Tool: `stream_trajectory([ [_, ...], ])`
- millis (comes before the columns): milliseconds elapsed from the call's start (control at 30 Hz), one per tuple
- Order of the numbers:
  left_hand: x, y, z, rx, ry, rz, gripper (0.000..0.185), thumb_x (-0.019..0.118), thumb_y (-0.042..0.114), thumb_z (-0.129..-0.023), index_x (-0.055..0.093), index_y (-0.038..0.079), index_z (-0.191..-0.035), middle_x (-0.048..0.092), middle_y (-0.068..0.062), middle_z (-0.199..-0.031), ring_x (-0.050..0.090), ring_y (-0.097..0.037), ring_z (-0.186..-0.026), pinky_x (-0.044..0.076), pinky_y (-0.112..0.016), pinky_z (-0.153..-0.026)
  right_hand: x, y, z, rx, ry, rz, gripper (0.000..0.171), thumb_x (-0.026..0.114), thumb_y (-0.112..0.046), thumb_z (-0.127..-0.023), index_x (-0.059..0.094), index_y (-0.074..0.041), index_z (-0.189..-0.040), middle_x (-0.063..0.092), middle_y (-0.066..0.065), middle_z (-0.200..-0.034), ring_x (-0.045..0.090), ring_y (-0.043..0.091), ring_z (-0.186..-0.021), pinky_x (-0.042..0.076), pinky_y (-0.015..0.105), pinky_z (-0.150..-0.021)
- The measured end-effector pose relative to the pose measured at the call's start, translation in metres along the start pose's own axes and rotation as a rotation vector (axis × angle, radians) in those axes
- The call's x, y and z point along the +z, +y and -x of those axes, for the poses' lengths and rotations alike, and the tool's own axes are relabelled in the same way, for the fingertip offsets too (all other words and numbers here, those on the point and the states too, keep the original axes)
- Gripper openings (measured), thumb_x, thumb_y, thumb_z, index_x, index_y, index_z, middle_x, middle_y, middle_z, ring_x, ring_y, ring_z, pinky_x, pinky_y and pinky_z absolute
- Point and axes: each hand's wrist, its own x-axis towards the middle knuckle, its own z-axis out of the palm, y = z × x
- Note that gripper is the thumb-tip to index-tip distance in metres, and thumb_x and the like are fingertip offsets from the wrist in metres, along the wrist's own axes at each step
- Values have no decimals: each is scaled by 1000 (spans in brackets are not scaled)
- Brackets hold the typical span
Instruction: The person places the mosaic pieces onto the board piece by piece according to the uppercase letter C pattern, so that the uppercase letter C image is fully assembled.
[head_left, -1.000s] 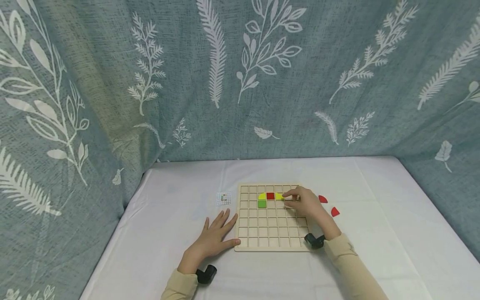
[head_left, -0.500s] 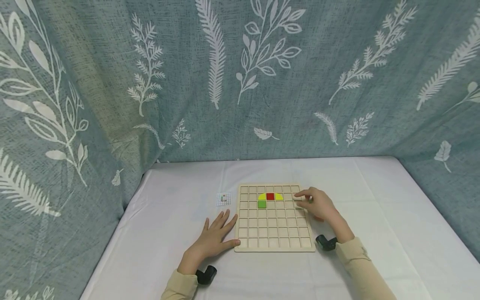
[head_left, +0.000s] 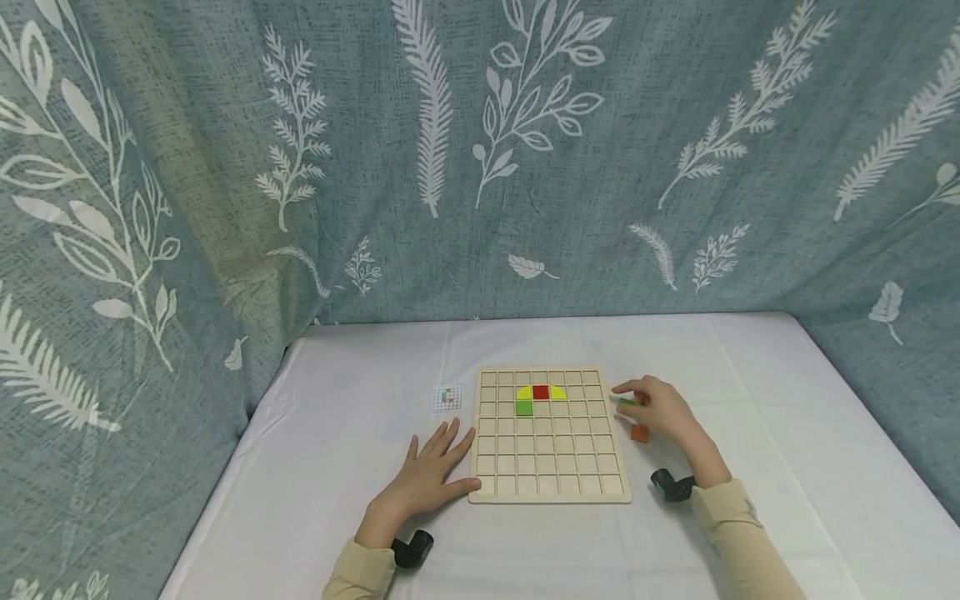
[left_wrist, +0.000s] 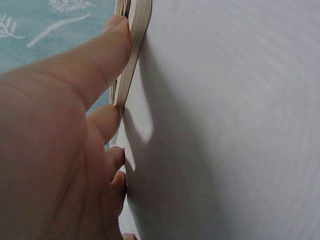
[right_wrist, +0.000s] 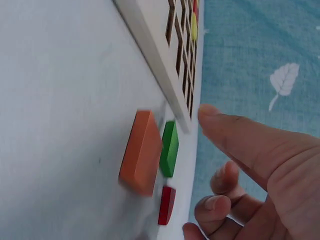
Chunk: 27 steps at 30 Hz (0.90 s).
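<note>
Resting flat on the surface (head_left: 337, 467), the left hand (head_left: 427, 481) has straight fingers and its thumb pressed to the edge of the wooden grid board (head_left: 551, 487), seemingly to steady it. The right hand (head_left: 660, 410) hovers just right of the board, fingers loosely curled and gripping nothing, over loose pieces: a green block (right_wrist: 170, 148), an orange block (right_wrist: 141, 151) and a red piece (right_wrist: 166, 205), likely kept there within reach.
</note>
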Motion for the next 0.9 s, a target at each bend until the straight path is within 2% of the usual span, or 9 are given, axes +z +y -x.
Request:
stream_trajectory([
  [533, 0, -1, 0, 14, -3, 1, 73, 57, 49, -86, 31, 16, -146, 19, -14, -154, 12, -34, -142, 0, -63, -109, -7, 12, 6, 88, -28, 5, 29, 72, -16, -79, 67, -4, -105, 58, 9, -87, 48, 19, -72, 39, 26, -58],
  [900, -1, 1, -1, 7, 3, 7, 73, 58, 49, -86, 32, 16, -145, 19, -14, -153, 12, -33, -142, 1, -63, -110, -5, 14, 7, 123, -14, 33, 27, 72, -17, -80, 68, -3, -103, 55, 6, -81, 47, 18, -69, 37, 26, -56],
])
